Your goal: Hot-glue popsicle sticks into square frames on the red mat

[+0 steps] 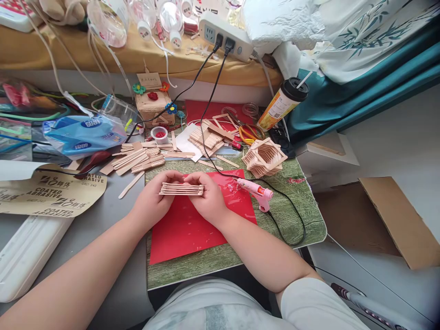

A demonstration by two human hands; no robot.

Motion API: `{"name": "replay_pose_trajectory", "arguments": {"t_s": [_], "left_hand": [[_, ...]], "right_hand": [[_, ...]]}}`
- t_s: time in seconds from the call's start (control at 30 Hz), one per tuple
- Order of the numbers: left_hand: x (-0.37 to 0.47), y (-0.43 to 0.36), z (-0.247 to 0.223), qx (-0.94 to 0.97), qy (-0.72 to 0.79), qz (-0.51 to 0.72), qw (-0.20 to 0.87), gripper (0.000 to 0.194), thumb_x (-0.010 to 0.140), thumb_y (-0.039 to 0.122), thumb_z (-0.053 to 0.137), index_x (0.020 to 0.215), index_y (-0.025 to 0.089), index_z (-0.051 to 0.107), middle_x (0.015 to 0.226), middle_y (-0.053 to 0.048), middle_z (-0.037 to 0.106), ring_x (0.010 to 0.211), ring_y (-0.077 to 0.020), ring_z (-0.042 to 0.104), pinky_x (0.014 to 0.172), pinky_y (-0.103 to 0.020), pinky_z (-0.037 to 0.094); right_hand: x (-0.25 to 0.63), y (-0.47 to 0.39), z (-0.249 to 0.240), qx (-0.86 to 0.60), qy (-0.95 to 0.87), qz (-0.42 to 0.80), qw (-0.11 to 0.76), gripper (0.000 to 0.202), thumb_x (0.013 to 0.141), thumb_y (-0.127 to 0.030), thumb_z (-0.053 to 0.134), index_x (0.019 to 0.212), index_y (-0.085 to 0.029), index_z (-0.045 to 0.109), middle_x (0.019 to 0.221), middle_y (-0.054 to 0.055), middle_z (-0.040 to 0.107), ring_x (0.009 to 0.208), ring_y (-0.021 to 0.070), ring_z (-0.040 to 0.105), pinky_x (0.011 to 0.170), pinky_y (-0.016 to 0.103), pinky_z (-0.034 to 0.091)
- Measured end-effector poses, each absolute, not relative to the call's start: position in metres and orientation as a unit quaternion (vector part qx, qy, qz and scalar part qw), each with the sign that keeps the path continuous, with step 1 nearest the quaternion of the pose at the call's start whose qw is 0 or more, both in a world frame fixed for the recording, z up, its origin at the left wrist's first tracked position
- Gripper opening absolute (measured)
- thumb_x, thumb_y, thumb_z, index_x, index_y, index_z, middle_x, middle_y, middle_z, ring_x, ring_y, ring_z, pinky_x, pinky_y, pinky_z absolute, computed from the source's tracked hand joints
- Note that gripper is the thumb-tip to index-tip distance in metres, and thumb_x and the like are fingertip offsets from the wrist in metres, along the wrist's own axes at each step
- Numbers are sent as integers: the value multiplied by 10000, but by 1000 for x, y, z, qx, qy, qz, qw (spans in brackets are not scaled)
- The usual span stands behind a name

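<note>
Between my two hands is a small layered structure of wooden craft sticks point(181, 189), held level above a red sheet point(192, 229). My left hand point(160, 195) is closed around its left end, and my right hand point(207, 196) grips the right end. Fingertips on the far side are partly hidden behind the sticks. To the right of my right hand lies a pink hot glue gun point(256, 191), its nozzle over the sheet's edge. Behind it stands a hollow stacked craft-stick frame point(264, 157).
Loose craft sticks point(137, 158) are piled at the back left, near a blue tissue pack point(84, 134). A stick box with flowers point(154, 106) and a tilted drink cup point(283, 103) stand behind. Black cords run from a power strip point(227, 36) across the table.
</note>
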State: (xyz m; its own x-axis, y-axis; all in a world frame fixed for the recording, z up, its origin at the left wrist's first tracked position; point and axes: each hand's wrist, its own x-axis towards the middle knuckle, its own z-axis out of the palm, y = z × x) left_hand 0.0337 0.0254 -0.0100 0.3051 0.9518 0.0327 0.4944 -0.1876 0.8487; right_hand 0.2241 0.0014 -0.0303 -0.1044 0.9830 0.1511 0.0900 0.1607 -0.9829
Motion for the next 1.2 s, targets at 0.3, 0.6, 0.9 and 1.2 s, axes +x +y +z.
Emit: {"name": "replay_pose_trajectory", "arguments": {"t_s": [0.3,0.6,0.9,1.2], "left_hand": [[36,25,-9,686,512,313,412,223,926,281,578,1140,234,619,1068,-39,719,952,-209,681,881,-353,571],[32,24,-13,724,477,291,406,185,954,237,536,1111,239,633,1038,-20,715,947,-194,669,856,-320,540],[32,25,-9,704,492,267,436,157,899,248,612,1025,244,706,996,2,756,900,-194,688,822,-312,550],[31,27,-13,617,440,382,529,208,941,365,726,1073,214,675,883,-4,680,748,-140,610,687,-257,508]], "right_hand": [[222,0,-25,-478,-570,452,492,168,915,-309,685,1067,-240,663,1009,19,734,910,196,701,837,335,579],[222,-1,-27,-484,-557,470,485,191,889,-383,767,862,-238,645,806,-22,648,712,161,574,684,288,469],[227,0,-25,-472,-569,499,452,405,845,-352,768,657,-240,427,657,-67,423,629,124,382,609,262,323],[222,2,-27,-436,-439,605,502,421,837,-413,808,688,-238,455,645,-72,447,610,116,401,625,272,364]]}}
